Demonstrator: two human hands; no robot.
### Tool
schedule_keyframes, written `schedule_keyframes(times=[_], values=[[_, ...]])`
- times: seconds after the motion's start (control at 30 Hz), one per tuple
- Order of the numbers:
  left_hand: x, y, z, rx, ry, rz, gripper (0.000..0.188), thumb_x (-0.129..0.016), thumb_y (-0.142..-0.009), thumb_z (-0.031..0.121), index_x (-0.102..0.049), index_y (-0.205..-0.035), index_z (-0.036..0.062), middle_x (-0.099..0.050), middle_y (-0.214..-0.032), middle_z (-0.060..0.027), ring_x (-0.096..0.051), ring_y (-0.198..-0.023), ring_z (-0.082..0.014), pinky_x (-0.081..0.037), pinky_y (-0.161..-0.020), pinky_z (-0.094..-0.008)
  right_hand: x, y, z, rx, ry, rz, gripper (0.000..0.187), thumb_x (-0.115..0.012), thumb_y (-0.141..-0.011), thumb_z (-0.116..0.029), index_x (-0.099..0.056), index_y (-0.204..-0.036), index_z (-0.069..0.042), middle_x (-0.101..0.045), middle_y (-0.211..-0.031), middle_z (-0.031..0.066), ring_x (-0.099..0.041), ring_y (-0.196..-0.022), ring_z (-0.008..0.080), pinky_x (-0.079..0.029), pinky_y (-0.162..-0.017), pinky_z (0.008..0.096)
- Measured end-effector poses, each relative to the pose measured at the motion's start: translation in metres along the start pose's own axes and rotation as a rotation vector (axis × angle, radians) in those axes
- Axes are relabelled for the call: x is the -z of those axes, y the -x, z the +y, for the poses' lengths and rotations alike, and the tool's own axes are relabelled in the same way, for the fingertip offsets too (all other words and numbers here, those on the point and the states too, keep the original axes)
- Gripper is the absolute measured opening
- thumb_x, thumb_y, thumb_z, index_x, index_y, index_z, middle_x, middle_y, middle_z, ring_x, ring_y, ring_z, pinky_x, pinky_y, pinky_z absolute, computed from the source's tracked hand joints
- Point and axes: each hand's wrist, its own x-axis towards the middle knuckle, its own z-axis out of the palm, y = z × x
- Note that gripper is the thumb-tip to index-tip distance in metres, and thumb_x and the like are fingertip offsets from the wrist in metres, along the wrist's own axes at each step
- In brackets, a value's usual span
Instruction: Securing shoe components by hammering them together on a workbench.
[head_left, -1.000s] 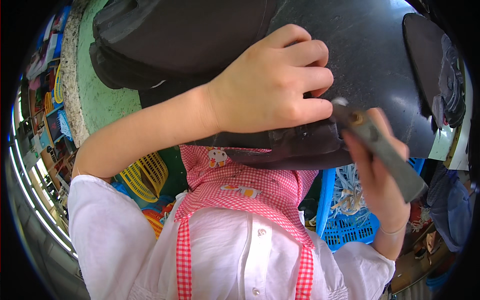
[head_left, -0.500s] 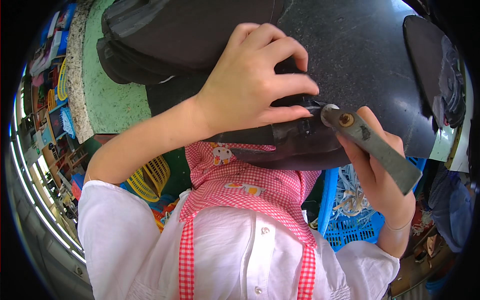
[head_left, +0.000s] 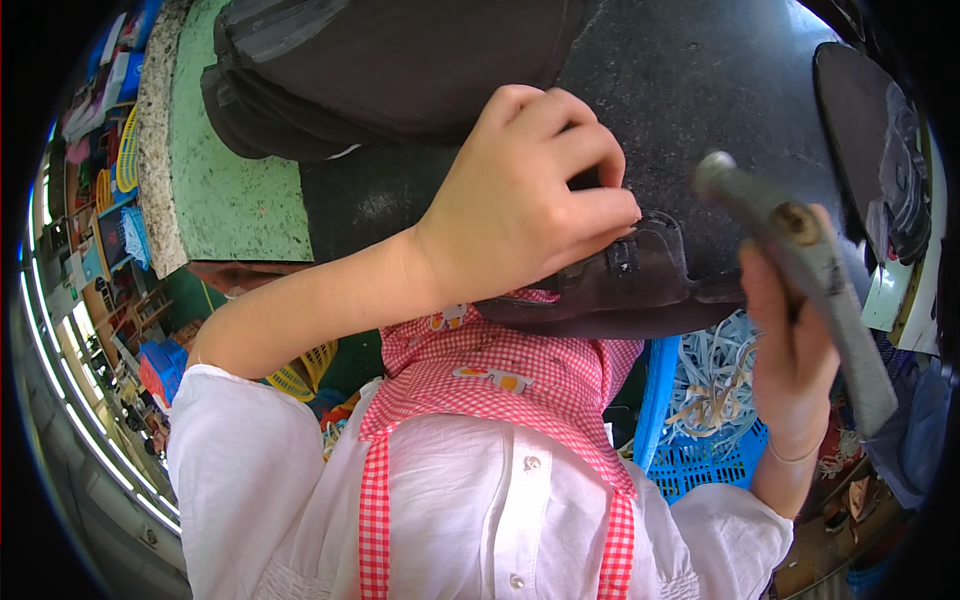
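My left hand (head_left: 530,200) presses down on a dark leather piece (head_left: 640,295), fingers curled over its top edge, at the near edge of a black work surface (head_left: 700,100). My right hand (head_left: 790,340) grips a grey metal tool (head_left: 815,280) with a long handle. The tool's head is raised to the right of the leather piece and is not touching it. My white sleeves and a red checked apron fill the lower part of the view.
A stack of dark sheets (head_left: 400,70) lies at the far side of the black surface beside a green slab (head_left: 230,180). A blue basket (head_left: 700,440) with pale strips stands below the right hand. Another dark round piece (head_left: 860,120) sits at the right.
My right hand has drawn the tool up and to the right, away from the leather piece it was touching. My left hand keeps its hold on the piece.
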Motion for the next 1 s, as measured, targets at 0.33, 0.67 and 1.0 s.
schedule_keyframes(times=[0.33, 0.67, 1.0], values=[[0.011, -0.005, 0.001, 0.114, -0.051, 0.024, 0.016, -0.078, -0.066, 0.018, -0.07, -0.08, 0.0176, -0.059, -0.083, 0.0049, -0.054, -0.092, -0.0198, -0.038, -0.084, -0.0391, -0.022, -0.008, 0.016, 0.323, 0.276, -0.101, 0.019, -0.06, -0.092, -0.002, -0.055, -0.109, 0.005, -0.057, -0.076, 0.0157, -0.048, -0.058, 0.0155, -0.039, -0.054, 0.0293], [0.009, 0.006, 0.008, 0.048, -0.136, 0.031, 0.017, -0.079, -0.066, 0.018, -0.069, -0.079, 0.0173, -0.059, -0.082, 0.0047, -0.054, -0.092, -0.0202, -0.038, -0.085, -0.0411, -0.026, -0.008, 0.007, 0.317, 0.154, -0.087, 0.007, -0.059, -0.092, 0.0, -0.054, -0.095, 0.004, -0.047, -0.071, 0.0114, -0.041, -0.06, 0.0128, -0.035, -0.053, 0.0284], [0.003, 0.021, 0.004, -0.002, -0.111, 0.032, 0.016, -0.078, -0.068, 0.017, -0.068, -0.081, 0.0159, -0.061, -0.084, 0.0049, -0.055, -0.088, -0.0203, -0.039, -0.083, -0.0404, -0.019, -0.011, 0.002, 0.358, 0.177, -0.068, 0.017, -0.065, -0.088, 0.001, -0.06, -0.104, 0.006, -0.055, -0.078, 0.0104, -0.051, -0.063, 0.0156, -0.042, -0.058, 0.0274]])
